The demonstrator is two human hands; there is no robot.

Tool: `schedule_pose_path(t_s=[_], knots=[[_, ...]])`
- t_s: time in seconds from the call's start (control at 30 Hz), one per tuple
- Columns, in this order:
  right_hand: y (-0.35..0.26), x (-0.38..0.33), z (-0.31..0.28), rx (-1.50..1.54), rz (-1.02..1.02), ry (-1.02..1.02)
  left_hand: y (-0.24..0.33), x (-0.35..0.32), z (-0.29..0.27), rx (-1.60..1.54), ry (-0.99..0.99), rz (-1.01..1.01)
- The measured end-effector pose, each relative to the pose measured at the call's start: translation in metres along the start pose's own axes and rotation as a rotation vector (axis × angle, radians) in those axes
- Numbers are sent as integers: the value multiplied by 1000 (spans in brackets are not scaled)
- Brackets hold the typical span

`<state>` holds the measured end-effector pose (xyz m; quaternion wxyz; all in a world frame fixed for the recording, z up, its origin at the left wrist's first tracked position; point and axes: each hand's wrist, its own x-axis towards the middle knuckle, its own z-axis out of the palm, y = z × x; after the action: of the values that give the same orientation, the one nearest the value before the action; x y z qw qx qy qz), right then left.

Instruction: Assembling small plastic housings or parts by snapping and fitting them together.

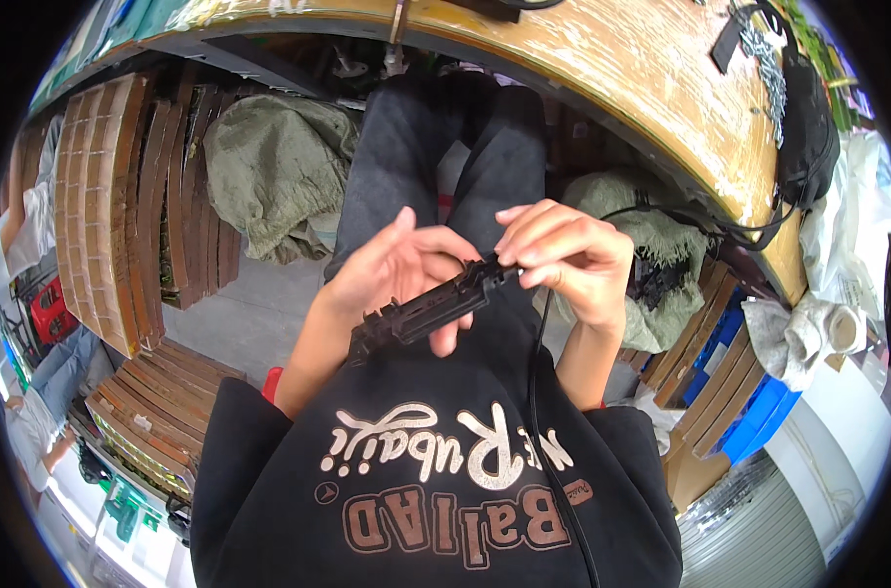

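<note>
My left hand [392, 269] holds a long black plastic part [431, 309] with notched edges, gripping it from below over my lap. My right hand [573, 260] pinches the part's right end with its fingertips, where a thin black cable [536, 392] joins it and hangs down across my dark sweatshirt. Both hands are close together, just in front of my dark trousers.
A worn wooden workbench [642, 88] curves across the top, with a black strap and chain [769, 69] lying on it. Stacked wooden pieces [122, 206] stand at left, green sacks [279, 176] under the bench, blue crates and cardboard [730, 392] at right.
</note>
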<state>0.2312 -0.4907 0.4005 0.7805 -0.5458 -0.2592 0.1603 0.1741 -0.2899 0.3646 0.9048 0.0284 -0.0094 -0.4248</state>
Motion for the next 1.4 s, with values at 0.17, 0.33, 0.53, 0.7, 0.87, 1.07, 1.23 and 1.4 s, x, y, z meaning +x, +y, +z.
schedule_pose_path(t_s=[0.17, 0.33, 0.53, 0.7, 0.87, 1.07, 1.23, 1.4], knots=[[13, 20, -3, 56, 34, -256, -1, 11, 10, -38, 58, -47], [16, 27, 9, 172, 244, -17, 8, 6, 19, 262, 307, 136], [27, 18, 25, 232, 617, -56, 41, 16, 13, 896, 834, 714], [15, 17, 47, 321, 617, 92, 59, 21, 19, 970, 831, 743], [7, 24, 58, 310, 567, 153, 67, 23, 27, 876, 798, 681], [8, 21, 57, 338, 485, 166, 67, 26, 30, 872, 761, 698], [7, 22, 57, 323, 451, 171, 68, 28, 32, 857, 759, 687], [7, 24, 58, 315, 453, 195, 69, 29, 32, 843, 763, 694]])
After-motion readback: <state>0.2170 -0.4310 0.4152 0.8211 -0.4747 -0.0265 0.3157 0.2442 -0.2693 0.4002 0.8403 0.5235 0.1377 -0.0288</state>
